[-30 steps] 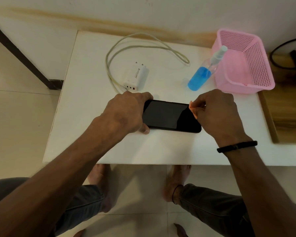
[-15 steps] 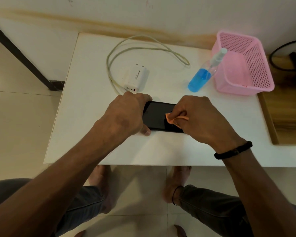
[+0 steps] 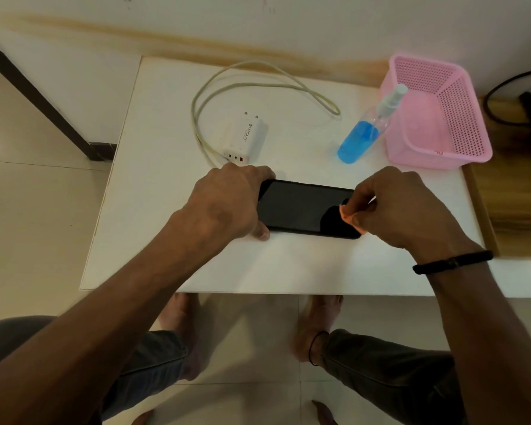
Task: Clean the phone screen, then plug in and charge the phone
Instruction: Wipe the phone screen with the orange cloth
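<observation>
a: what's on the table [image 3: 154, 228]?
b: white table against the wall. pink basket [image 3: 439, 118] at the far right corner, spray bottle [image 3: 362, 133] with blue liquid leaning on its left side. white charger [image 3: 246, 134] far centre, its cable [image 3: 258, 84] looped behind it.
a: phone?
b: phone [image 3: 301, 208] lies flat, screen up, long side across, near the front middle of the table, just in front of the charger.
a: hands?
b: left hand [image 3: 227, 204] grips the phone's left end, fingers over the far edge, thumb on the near edge. right hand [image 3: 402, 207] pinches a small orange cloth [image 3: 348, 214] and presses it on the right end of the screen.
a: cable plugged into the phone?
b: no, not plugged in.
</observation>
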`<state>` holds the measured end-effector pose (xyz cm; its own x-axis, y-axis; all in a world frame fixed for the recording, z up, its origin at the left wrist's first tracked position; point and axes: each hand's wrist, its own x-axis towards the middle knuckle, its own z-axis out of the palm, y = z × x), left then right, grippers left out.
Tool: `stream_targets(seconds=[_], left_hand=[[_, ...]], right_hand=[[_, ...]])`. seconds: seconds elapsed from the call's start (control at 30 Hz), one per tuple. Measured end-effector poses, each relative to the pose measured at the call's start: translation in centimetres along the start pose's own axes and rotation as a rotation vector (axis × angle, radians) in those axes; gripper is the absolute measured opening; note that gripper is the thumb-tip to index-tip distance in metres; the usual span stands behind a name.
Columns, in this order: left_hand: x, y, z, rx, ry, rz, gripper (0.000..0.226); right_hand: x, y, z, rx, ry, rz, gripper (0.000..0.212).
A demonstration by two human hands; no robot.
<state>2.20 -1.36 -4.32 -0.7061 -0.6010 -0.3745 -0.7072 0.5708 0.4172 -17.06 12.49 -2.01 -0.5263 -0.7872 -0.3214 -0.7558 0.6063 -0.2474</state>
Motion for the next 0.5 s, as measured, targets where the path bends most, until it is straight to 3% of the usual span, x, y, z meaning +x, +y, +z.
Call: stream_targets(seconds=[0.2,0.5], left_hand=[[0.1,0.0,0.1,0.025,0.001,0.008,0.091],[0.2,-0.2,0.4,0.004,0.017,0.011,0.091]], right_hand=[[0.9,-0.2,1.4,0.002,0.224,0.006,0.011],[0.4,-3.5,3.2,0.003,0.296,-0.195,0.018]])
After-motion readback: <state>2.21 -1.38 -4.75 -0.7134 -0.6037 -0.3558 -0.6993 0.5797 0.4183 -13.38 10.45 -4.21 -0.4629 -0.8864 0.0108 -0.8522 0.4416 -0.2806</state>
